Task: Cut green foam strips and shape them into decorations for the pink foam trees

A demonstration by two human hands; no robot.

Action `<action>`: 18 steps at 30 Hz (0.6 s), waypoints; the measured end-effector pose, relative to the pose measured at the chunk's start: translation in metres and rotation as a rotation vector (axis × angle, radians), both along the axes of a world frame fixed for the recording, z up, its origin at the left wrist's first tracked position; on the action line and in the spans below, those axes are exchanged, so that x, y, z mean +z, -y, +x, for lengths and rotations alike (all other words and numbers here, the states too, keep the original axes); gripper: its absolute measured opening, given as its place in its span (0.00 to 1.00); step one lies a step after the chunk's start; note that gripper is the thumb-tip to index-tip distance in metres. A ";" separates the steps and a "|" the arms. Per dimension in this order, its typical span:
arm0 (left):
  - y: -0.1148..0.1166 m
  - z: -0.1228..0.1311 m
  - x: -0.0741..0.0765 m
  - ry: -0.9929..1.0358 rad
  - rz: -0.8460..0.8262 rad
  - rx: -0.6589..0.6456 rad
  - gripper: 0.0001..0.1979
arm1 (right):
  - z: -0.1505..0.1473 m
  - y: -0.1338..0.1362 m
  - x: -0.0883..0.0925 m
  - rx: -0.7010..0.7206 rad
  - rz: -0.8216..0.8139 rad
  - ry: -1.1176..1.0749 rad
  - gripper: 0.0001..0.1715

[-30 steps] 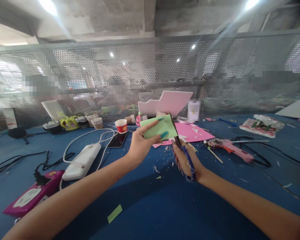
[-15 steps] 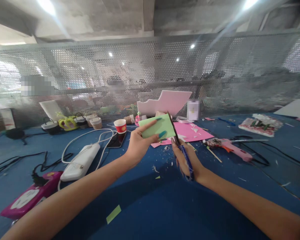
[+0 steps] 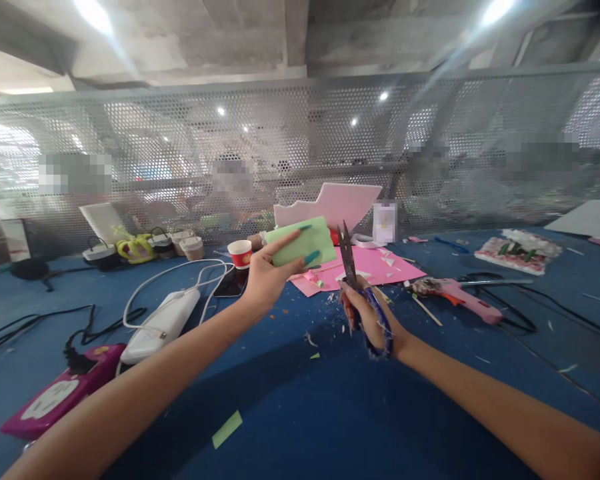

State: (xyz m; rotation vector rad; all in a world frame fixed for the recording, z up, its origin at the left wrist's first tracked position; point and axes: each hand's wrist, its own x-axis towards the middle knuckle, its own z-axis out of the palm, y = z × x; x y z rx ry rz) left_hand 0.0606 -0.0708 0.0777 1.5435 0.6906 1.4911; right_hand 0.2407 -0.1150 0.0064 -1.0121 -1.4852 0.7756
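Observation:
Between the fingers and thumb of my left hand (image 3: 267, 277) is a piece of light green paper (image 3: 293, 248), raised above the table. My right hand (image 3: 367, 310) grips blue-handled scissors (image 3: 349, 260), their dark blades pointing up and slightly parted. A small gap separates the blades from the paper's right edge. Behind and below the scissors lies a pink sheet (image 3: 397, 268) with white scraps on it. A green paper strip (image 3: 227, 429) rests on the blue table near the front, and a tiny green scrap (image 3: 315, 356) lies farther back.
To the left are a white power strip (image 3: 167, 323), a magenta socket block (image 3: 63, 387), cables, a phone (image 3: 230, 283) and a red paper cup (image 3: 240, 253). At right lie a pink glue gun (image 3: 467, 300) and a decorated foam piece (image 3: 520, 252). Pink foam board (image 3: 330, 205) stands behind.
My left hand has drawn the green paper left, away from the scissors. The scissor blades have parted slightly, and the paper's right edge no longer meets them.

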 end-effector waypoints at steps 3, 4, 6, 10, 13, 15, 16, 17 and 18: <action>-0.002 -0.003 0.001 -0.017 0.033 -0.002 0.30 | -0.002 -0.001 -0.002 0.057 0.018 -0.018 0.18; -0.003 -0.003 0.001 -0.025 0.040 -0.004 0.30 | -0.002 0.000 -0.002 0.066 0.024 -0.007 0.17; -0.002 -0.004 0.002 -0.045 0.051 -0.011 0.30 | -0.002 0.001 -0.002 0.084 0.025 0.016 0.17; 0.000 -0.003 0.002 -0.087 0.076 -0.024 0.30 | -0.002 0.004 -0.001 0.098 0.019 0.032 0.16; 0.001 -0.002 0.002 -0.122 0.096 -0.020 0.30 | -0.002 0.004 -0.001 0.089 0.037 0.046 0.16; 0.003 -0.001 0.002 -0.140 0.101 -0.009 0.30 | -0.002 0.004 0.000 0.075 0.053 0.064 0.16; 0.003 0.000 0.001 -0.145 0.104 -0.005 0.30 | -0.003 0.005 0.000 0.066 0.060 0.071 0.16; 0.004 0.001 0.001 -0.147 0.109 -0.002 0.30 | -0.003 0.005 0.001 0.054 0.066 0.076 0.16; 0.004 0.001 0.001 -0.150 0.116 -0.001 0.30 | -0.002 0.005 0.001 0.043 0.069 0.082 0.16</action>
